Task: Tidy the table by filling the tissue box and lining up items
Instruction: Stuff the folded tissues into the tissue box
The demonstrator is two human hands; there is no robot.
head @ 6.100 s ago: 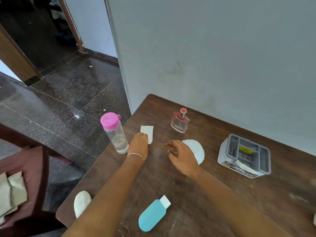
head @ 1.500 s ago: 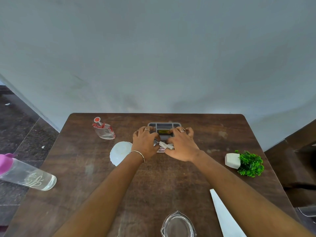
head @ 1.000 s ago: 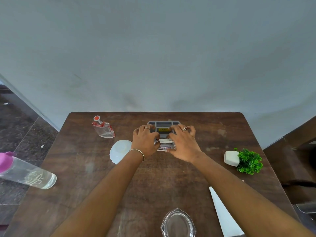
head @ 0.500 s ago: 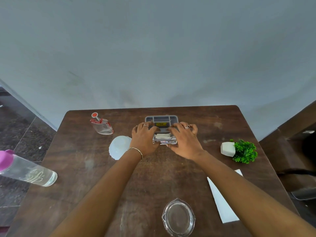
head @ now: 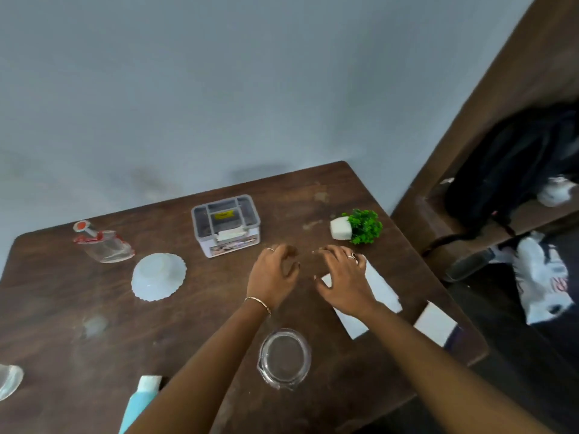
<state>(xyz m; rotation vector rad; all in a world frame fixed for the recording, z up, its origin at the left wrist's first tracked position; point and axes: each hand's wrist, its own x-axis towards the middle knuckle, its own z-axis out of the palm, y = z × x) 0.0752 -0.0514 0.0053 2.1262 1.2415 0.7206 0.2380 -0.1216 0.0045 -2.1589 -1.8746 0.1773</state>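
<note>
The grey tissue box [head: 226, 223] stands near the back of the wooden table [head: 62, 308], a white tissue showing at its front slot. My left hand [head: 273, 278] hovers to its front right, fingers loosely curled, holding nothing. My right hand [head: 344, 281] is spread over the near end of a long white tissue sheet [head: 380, 288]. A second folded white tissue [head: 435, 322] lies at the table's right edge.
A perfume bottle [head: 101, 244] and an upturned white bowl [head: 158, 276] sit at the left. A small green plant [head: 358, 227] lies on its side at the back right. A glass jar [head: 283, 358] and a blue bottle [head: 139, 402] are near me. Bags sit on the floor to the right.
Both hands have let go of the tissue box and moved right toward the white tissue sheet. My view has swung to the right.
</note>
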